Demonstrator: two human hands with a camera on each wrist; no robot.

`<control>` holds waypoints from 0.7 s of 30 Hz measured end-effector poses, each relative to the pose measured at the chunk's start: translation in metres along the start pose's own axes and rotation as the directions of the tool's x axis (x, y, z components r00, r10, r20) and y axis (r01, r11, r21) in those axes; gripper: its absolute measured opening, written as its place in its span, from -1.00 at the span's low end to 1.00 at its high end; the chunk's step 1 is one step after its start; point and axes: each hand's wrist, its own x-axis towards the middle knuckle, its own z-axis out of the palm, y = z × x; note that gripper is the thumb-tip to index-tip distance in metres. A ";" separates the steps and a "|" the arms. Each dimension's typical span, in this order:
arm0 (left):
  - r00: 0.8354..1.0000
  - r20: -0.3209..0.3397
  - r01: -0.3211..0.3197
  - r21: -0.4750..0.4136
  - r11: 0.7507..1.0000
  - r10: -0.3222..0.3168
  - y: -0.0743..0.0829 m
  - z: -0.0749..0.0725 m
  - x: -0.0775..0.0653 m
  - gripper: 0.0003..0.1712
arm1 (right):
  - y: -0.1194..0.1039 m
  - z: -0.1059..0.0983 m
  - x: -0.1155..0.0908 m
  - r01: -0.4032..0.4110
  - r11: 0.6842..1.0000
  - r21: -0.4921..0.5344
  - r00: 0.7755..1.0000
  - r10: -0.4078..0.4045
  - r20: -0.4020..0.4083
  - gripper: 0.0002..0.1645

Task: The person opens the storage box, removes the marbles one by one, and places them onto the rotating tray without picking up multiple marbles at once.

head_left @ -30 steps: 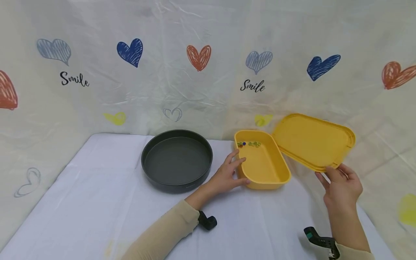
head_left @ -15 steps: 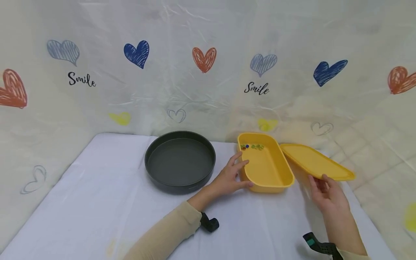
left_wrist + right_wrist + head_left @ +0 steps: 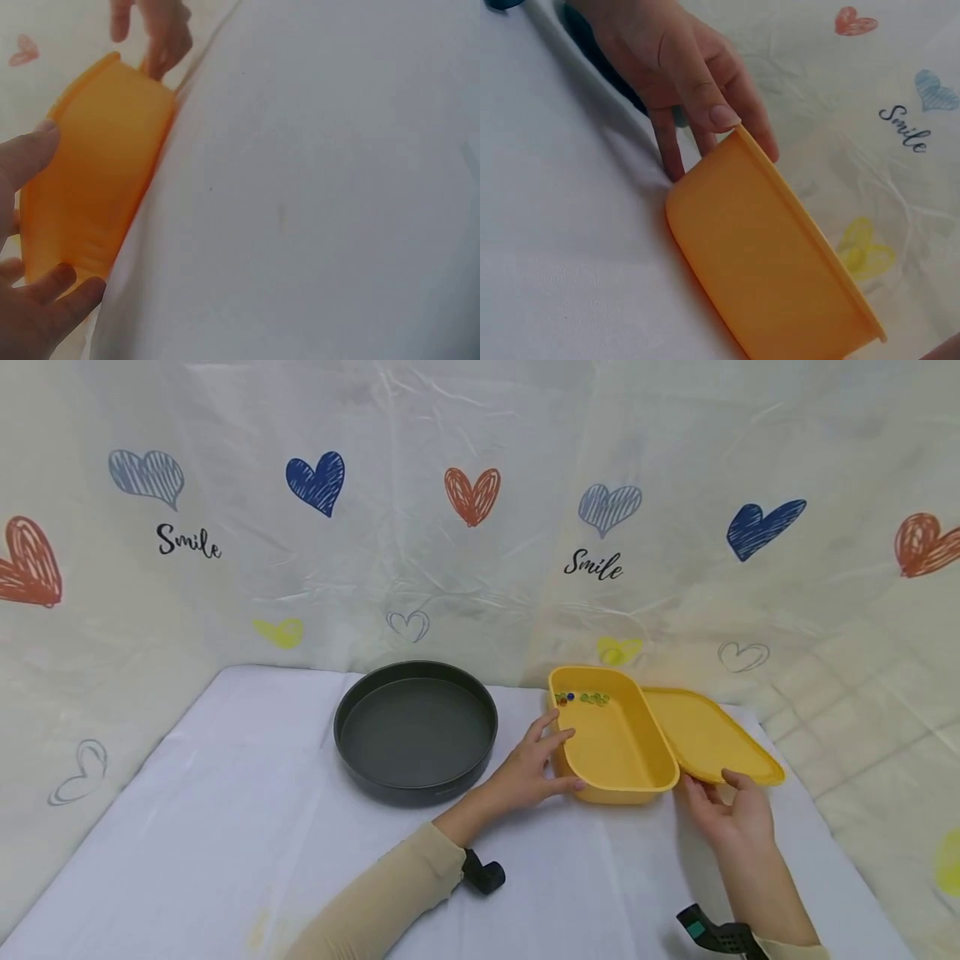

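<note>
A yellow plastic container [image 3: 611, 735] stands on the white cloth. Several small glass marbles [image 3: 595, 699], green with a blue and an orange one, lie inside at its far end. My left hand [image 3: 525, 768] grips the container's left side, thumb near the front corner and fingers spread along the rim and outer wall. On the container's right is its flat yellow lid [image 3: 712, 735], low beside the wall. My right hand [image 3: 735, 814], palm turned up, holds the lid's near edge with the thumb on top; its other fingertips are partly hidden beneath. In the right wrist view the container [image 3: 772, 262] blocks the lid.
A round dark grey pan [image 3: 416, 727] sits left of the container, just beyond my left forearm. The white-covered table [image 3: 225, 818] ends at the back against a hanging sheet [image 3: 510, 593] printed with hearts.
My right hand has lowered the lid from a raised, tilted position and brought it left, close against the container. The left hand keeps its hold on the container; the view shifted slightly.
</note>
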 end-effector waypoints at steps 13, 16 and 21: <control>1.000 0.000 0.012 -0.006 1.000 -0.012 0.001 -0.004 0.001 -0.07 | 0.020 0.019 -0.020 0.112 0.888 -0.445 0.983 -0.033 0.181 -0.16; 1.000 -0.004 0.005 -0.009 1.000 -0.005 0.001 -0.003 0.001 -0.08 | 0.024 0.022 -0.024 0.132 0.875 -0.466 0.982 -0.052 0.181 -0.12; 1.000 0.003 -0.017 -0.027 1.000 0.017 0.003 -0.004 -0.001 -0.15 | 0.035 0.024 -0.032 0.184 0.836 -0.517 0.980 -0.116 0.160 0.03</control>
